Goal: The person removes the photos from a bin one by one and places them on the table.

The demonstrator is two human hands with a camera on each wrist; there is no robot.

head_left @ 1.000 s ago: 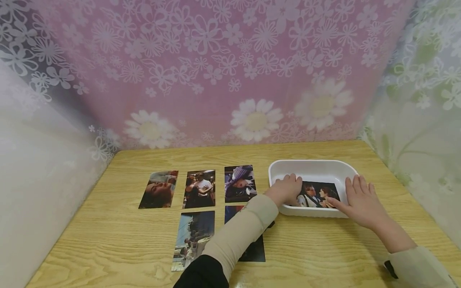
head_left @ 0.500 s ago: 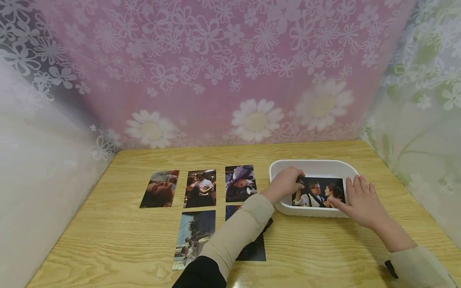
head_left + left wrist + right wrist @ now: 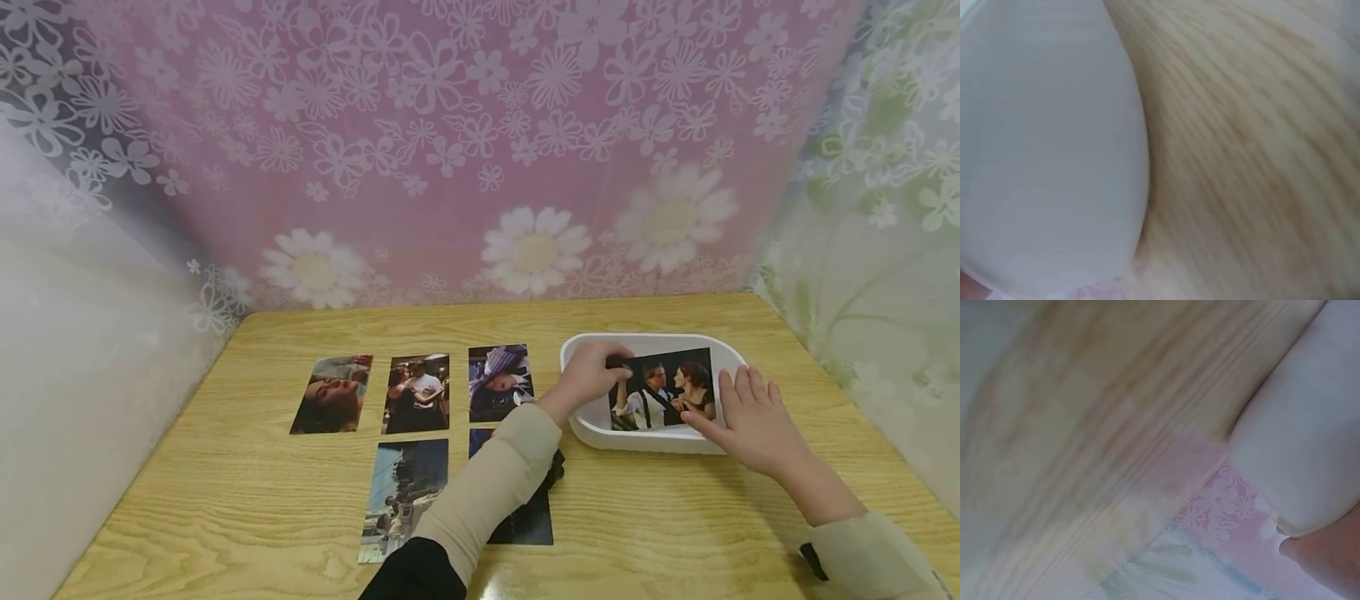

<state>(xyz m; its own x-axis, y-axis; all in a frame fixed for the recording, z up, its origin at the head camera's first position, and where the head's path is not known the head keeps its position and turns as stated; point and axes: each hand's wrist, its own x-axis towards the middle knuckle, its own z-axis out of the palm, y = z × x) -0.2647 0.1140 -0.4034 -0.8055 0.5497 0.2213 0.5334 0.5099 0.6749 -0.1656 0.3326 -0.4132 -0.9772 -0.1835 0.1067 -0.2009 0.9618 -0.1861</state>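
Note:
In the head view a white plastic tray (image 3: 648, 445) sits toward the table's right side. My left hand (image 3: 588, 377) reaches over its left rim and pinches the left edge of a photo print (image 3: 666, 392), which shows two people against a dark background. That photo is tilted, its far edge raised inside the tray. My right hand (image 3: 765, 421) rests on the tray's right rim with fingers straight and thumb at the photo's lower right. Both wrist views mostly hold the tray's outer wall (image 3: 1054, 150), and a fingertip (image 3: 1325, 553) shows at the rim in the right one.
Left of the tray, photos lie face up on the wooden table (image 3: 225, 500): a reclining face (image 3: 330, 396), a dancing pair (image 3: 416, 396), a purple hat (image 3: 498, 383) and a ship scene (image 3: 405, 492). My left forearm partly covers a dark photo (image 3: 528, 523). Flowered cloth (image 3: 450, 167) stands behind.
My left hand has gone from flat over the photo to pinching its left edge. The photo has risen from the tray's bottom and tilted up. My right hand has stayed put.

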